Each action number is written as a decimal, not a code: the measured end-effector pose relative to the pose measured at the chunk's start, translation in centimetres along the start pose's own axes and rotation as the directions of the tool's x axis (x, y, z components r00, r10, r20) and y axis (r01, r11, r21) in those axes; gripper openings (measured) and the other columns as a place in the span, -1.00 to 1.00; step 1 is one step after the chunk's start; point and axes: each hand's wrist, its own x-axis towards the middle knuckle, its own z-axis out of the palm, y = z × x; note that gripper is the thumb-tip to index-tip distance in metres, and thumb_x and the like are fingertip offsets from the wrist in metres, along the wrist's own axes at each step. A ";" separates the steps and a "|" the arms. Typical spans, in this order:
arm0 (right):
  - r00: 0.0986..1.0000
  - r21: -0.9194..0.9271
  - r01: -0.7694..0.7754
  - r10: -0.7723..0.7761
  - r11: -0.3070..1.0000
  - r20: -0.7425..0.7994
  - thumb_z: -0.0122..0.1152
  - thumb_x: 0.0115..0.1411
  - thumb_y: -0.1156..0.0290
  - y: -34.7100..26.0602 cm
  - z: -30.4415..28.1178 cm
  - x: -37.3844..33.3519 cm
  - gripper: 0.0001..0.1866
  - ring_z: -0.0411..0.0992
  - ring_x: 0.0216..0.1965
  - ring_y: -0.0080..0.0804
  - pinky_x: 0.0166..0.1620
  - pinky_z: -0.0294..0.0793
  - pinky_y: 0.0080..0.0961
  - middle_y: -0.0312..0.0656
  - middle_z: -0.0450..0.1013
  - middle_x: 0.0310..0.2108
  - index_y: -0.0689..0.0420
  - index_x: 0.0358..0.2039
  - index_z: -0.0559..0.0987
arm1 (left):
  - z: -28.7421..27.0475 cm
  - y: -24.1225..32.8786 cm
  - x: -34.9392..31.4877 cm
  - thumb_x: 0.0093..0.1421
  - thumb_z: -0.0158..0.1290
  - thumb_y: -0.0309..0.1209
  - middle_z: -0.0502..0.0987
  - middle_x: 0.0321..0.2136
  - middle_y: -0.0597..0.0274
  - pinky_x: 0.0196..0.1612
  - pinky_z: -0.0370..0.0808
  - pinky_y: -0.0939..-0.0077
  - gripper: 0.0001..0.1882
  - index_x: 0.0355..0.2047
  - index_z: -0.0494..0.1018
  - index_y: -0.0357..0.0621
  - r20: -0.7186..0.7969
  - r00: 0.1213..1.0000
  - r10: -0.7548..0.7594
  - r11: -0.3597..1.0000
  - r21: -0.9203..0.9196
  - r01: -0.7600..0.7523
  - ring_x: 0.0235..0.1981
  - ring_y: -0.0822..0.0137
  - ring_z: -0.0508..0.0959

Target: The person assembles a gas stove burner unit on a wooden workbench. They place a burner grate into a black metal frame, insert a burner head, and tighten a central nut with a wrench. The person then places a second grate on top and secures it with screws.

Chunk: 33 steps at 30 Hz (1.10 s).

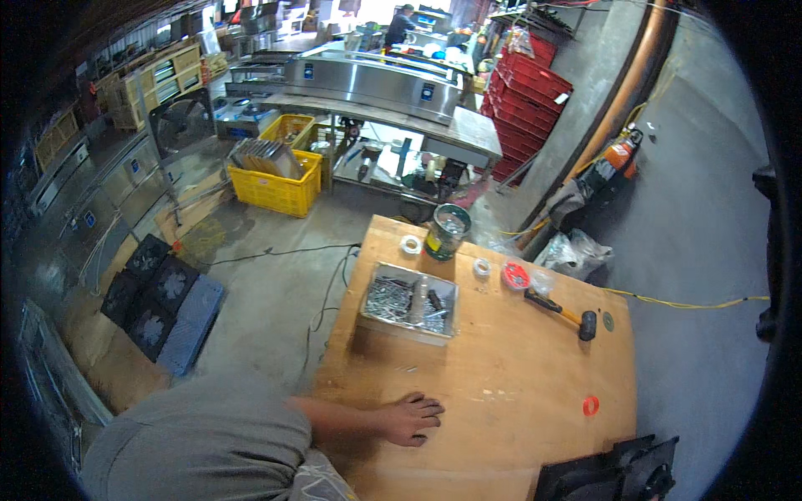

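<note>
My left hand [409, 419] rests on the wooden tabletop [510, 367], its fingers spread and nothing visible in them. A grey sleeve [209, 426] covers the upper part of that arm. Beyond the hand sits a metal tray [449, 332] with many screws and a clear cylindrical piece lying across it. A few small loose screws [407, 368] lie between tray and hand. My right hand is out of the picture.
Along the table's far side stand a dark tub [436, 244], tape rolls [410, 245] and a red round container [515, 275]. A mallet [568, 316], an orange ring [591, 406] and black parts [593, 476] lie rightward. Yellow crates [276, 190] and cables [309, 247] occupy the floor.
</note>
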 end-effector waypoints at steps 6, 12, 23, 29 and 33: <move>0.850 -0.413 0.386 -0.492 0.825 -0.188 0.19 0.21 0.11 -1.2 -3.2 -6.4 -0.65 0.53 -0.27 -0.04 -0.16 0.50 -0.08 0.01 0.57 -0.33 0.16 -0.25 0.65 | -0.3 0.6 -0.1 0.14 0.04 -0.11 0.27 0.22 -0.01 0.30 0.05 -0.09 -0.49 0.03 0.35 -0.11 -0.010 1.000 0.005 0.999 -0.046 -0.006 0.31 0.00 0.17; 0.547 -0.784 0.600 -0.797 0.161 0.255 0.26 0.15 0.17 1.4 3.8 -35.8 -0.61 0.47 -0.20 0.07 -0.04 0.45 -0.17 0.11 0.52 -0.23 0.25 -0.17 0.61 | -0.1 0.5 -0.5 -0.01 0.12 -0.11 0.33 0.15 -0.02 0.26 0.10 -0.05 -0.42 -0.01 0.41 -0.17 -0.086 0.996 -0.008 0.998 -0.057 0.003 0.26 0.02 0.22; 0.532 0.189 0.481 -0.456 0.856 0.713 0.21 0.19 0.28 -10.7 5.2 -81.3 -0.58 0.47 -0.06 -0.02 0.07 0.44 -0.24 0.13 0.50 -0.09 0.35 -0.06 0.54 | -7.8 -7.8 -9.8 0.05 0.07 -0.20 0.60 -0.34 -0.03 -0.22 0.51 0.12 -0.62 -0.17 0.48 -0.16 -0.250 0.932 -0.262 0.666 -0.746 -0.013 -0.31 -0.04 0.59; 0.387 0.246 0.736 -0.691 0.630 0.610 0.17 0.23 0.19 -14.8 10.4 -85.5 -0.54 0.47 -0.09 0.00 0.01 0.48 -0.23 0.09 0.49 -0.07 0.30 -0.01 0.52 | -11.1 -27.7 -42.3 0.04 0.13 -0.22 0.61 -0.19 0.05 -0.09 0.51 0.10 -0.61 -0.10 0.56 -0.02 -0.099 0.404 -0.909 0.364 -0.661 0.656 -0.15 0.00 0.60; 0.276 0.148 0.927 -0.895 0.344 0.349 0.13 0.26 0.13 -18.6 17.1 -88.6 -0.52 0.48 -0.11 -0.02 -0.04 0.50 -0.24 0.05 0.48 -0.06 0.25 0.02 0.51 | -20.2 -27.8 -64.9 0.06 0.11 -0.23 0.59 -0.11 -0.04 0.00 0.49 0.09 -0.56 -0.03 0.55 -0.04 -0.039 -0.210 -0.977 -0.187 -0.320 0.929 -0.05 -0.03 0.57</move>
